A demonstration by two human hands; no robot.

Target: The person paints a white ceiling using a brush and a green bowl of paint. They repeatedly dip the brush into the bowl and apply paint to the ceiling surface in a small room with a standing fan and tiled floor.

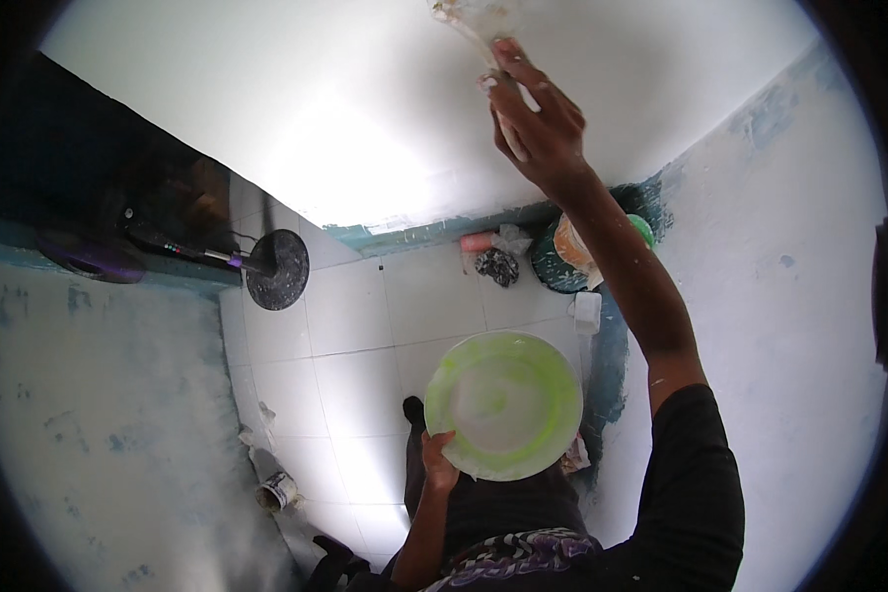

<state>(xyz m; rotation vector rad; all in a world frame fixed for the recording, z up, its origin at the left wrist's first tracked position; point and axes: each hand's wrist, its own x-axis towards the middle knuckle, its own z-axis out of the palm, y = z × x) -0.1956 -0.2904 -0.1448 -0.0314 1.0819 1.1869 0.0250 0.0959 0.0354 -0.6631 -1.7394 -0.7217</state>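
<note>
My right hand [543,123] is raised on an outstretched arm and closed round the handle of a paintbrush [476,32], which is smeared with white. The brush head lies close to the white wall [365,109] at the top; its bristles are partly cut off by the picture's edge, and whether they touch is unclear. Low in front of my body, my left hand [439,461] grips the rim of a round, light green plastic basin [503,405]. Whitish paint coats the basin's inside. The fingers under the basin are hidden.
A pedestal fan [277,269] with a round dark base stands at left. In the far corner are a dark bucket [555,266], a black plastic bag [498,265] and a white container [587,312]. A paint-stained can [276,490] lies by the left wall. Patchy walls flank the tiled floor [350,345].
</note>
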